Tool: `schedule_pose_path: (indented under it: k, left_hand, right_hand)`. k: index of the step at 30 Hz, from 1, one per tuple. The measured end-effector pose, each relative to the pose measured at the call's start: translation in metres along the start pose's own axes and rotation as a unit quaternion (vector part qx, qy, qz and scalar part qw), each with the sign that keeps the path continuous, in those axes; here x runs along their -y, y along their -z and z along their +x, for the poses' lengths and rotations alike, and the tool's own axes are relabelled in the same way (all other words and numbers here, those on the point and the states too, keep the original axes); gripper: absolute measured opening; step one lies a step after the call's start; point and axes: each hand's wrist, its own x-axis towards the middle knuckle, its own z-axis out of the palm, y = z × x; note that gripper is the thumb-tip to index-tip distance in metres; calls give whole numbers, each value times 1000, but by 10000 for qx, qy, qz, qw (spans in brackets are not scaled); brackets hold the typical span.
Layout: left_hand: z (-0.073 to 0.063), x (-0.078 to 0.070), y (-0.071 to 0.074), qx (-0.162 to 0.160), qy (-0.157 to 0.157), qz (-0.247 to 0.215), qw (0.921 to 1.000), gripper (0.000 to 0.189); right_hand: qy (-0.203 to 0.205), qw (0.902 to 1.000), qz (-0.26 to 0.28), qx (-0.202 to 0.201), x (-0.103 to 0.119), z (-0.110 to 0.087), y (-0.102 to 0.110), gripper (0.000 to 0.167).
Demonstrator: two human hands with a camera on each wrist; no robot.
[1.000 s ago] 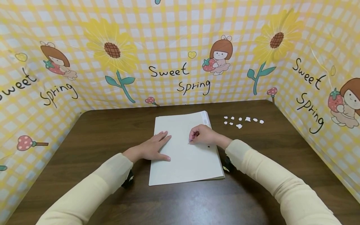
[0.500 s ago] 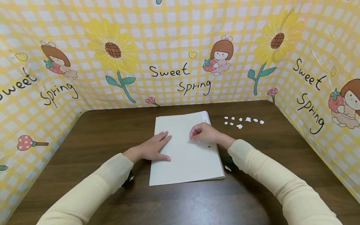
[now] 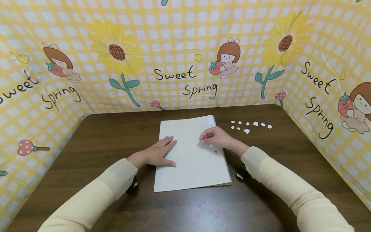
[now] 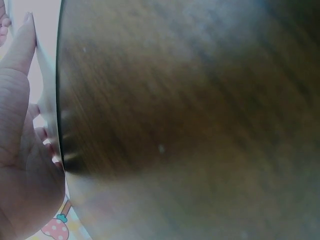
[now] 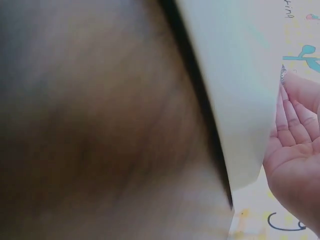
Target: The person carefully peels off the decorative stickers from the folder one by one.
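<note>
A pale file folder point(image 3: 191, 174) lies on the dark wooden table, with a label strip point(image 3: 212, 121) at its far right corner. My left hand point(image 3: 155, 153) rests flat on the folder's left side, fingers spread. Over the right half of the folder my right hand point(image 3: 215, 138) pinches a small, thin, pale piece. In the right wrist view this small piece point(image 5: 283, 74) shows a speckled pattern at the tips of the thumb and fingers; I cannot tell what it is. A small dark round spot point(image 3: 215, 151) sits near the folder's right edge.
Several small white irregular scraps point(image 3: 255, 123) lie in two rows on the table, right of the folder's far corner. A yellow checked cloth point(image 3: 174, 42) printed with flowers and figures stands round the back and sides of the table point(image 3: 116, 212).
My right hand has lifted a little from the middle of the folder and drawn back to the right, the small piece still pinched. The left hand stays where it was.
</note>
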Motion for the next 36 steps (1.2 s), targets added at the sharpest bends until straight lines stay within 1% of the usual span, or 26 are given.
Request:
schedule_pose_path:
  k: [3, 7, 16, 20, 26, 30, 36]
  left_hand:
    - [0, 0, 1, 9, -18, 24, 10000, 106]
    - [1, -1, 3, 32, -6, 44, 10000, 104]
    - [2, -1, 2, 63, 33, 74, 9999, 104]
    - [1, -1, 3, 56, 23, 65, 10000, 104]
    - [0, -2, 3, 49, 33, 48, 10000, 104]
    - [0, -3, 3, 40, 42, -10, 10000, 104]
    - [0, -3, 2, 25, 40, 0, 10000, 104]
  right_hand:
    - [-93, 9999, 17, -76, -2, -4, 5, 20]
    - [-155, 9996, 168, -137, -3, -9, 12, 25]
    - [-318, 9977, 286, -527, -10, -21, 32, 15]
    - [-380, 9964, 345, -671, -13, -28, 40, 17]
    - [-465, 9953, 237, -813, -20, -38, 55, 23]
    - [-480, 9948, 198, -877, -29, -45, 66, 21]
    - [-568, 9919, 198, -1120, -41, -58, 85, 20]
